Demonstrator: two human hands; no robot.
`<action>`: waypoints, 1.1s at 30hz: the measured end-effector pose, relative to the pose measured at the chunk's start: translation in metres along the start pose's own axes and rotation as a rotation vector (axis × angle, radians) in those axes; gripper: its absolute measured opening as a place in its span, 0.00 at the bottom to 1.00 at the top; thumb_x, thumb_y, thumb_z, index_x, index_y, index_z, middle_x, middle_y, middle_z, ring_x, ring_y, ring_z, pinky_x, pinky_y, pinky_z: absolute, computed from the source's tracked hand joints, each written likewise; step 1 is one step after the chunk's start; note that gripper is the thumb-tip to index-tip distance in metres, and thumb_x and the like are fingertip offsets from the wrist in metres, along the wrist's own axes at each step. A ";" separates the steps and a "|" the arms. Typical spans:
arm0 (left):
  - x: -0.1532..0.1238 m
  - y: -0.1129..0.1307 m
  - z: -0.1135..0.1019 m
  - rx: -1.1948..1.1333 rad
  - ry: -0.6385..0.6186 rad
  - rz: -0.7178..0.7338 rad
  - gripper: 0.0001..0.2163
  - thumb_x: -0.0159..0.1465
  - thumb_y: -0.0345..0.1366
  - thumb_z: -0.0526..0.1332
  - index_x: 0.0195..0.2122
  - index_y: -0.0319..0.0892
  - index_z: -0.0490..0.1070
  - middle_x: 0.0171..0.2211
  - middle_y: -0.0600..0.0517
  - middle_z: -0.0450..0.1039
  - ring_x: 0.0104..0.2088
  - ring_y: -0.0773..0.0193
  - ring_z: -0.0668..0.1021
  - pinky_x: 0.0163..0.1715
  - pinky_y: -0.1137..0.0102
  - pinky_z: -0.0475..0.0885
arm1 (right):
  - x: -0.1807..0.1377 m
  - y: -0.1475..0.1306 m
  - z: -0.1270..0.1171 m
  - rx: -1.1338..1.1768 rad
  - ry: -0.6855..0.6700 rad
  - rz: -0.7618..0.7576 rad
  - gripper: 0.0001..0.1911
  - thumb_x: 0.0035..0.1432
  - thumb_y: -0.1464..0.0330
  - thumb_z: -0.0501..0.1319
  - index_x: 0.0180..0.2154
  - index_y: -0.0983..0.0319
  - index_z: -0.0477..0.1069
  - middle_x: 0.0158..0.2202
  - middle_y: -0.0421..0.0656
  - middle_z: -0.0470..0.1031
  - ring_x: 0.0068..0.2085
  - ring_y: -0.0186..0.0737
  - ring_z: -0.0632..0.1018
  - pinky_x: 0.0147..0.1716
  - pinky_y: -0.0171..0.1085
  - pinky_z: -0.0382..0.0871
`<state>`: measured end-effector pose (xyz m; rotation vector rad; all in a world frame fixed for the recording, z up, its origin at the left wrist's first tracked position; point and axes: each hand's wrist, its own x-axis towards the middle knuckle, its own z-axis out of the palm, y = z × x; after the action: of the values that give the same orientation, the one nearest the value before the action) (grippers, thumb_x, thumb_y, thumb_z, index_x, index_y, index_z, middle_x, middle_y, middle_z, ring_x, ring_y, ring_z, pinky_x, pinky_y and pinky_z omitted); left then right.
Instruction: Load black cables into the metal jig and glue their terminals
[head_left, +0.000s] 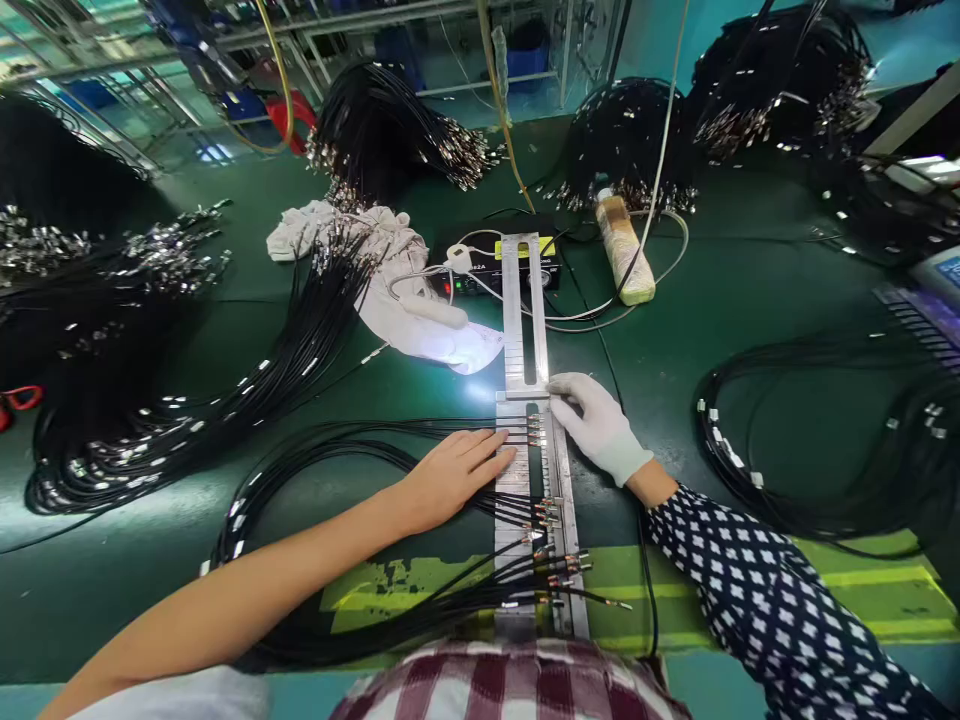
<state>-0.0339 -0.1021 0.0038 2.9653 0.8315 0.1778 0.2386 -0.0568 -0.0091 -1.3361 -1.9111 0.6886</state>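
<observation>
A long metal fixture rail (523, 330) lies lengthwise on the green table, with several black cables (390, 445) laid across its slots, their metal tips pointing right. My bare left hand (454, 472) lies flat, fingers stretched out, pressing the cables down at the rail's left edge. My right hand (596, 420), in a white glove, rests on the rail's right edge with fingers loosely extended, holding nothing I can see. More cable ends (559, 570) cross the rail nearer to me.
Big bundles of black cables (135, 400) lie left, back (390, 130) and right (817, 440). White gloves (390, 280), a black control box (487, 270) and a wrapped cylinder (624, 250) sit behind the rail. Yellow-green tape (862, 590) marks the near table edge.
</observation>
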 end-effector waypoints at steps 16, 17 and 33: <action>0.015 0.001 0.002 0.065 0.161 -0.066 0.17 0.71 0.29 0.47 0.56 0.38 0.68 0.56 0.41 0.72 0.54 0.54 0.73 0.52 0.59 0.68 | 0.014 -0.020 0.010 -0.455 -0.059 0.162 0.23 0.66 0.60 0.53 0.58 0.62 0.67 0.41 0.52 0.78 0.43 0.54 0.76 0.43 0.44 0.62; 0.014 0.003 0.001 0.033 0.174 -0.090 0.16 0.71 0.30 0.48 0.55 0.38 0.69 0.55 0.40 0.72 0.53 0.53 0.73 0.51 0.58 0.69 | 0.015 -0.018 0.010 -0.442 -0.049 0.161 0.23 0.66 0.59 0.53 0.58 0.62 0.67 0.40 0.52 0.78 0.43 0.54 0.76 0.43 0.44 0.63; 0.000 0.005 -0.025 -0.588 0.198 -0.350 0.07 0.70 0.34 0.54 0.37 0.42 0.69 0.35 0.51 0.71 0.38 0.63 0.72 0.41 0.68 0.69 | -0.012 0.009 -0.008 0.241 0.024 0.185 0.26 0.66 0.52 0.51 0.58 0.61 0.61 0.37 0.43 0.77 0.41 0.44 0.78 0.47 0.44 0.70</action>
<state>-0.0348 -0.1060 0.0286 2.2461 1.0779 0.5876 0.2526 -0.0649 -0.0139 -1.3690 -1.6391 0.9571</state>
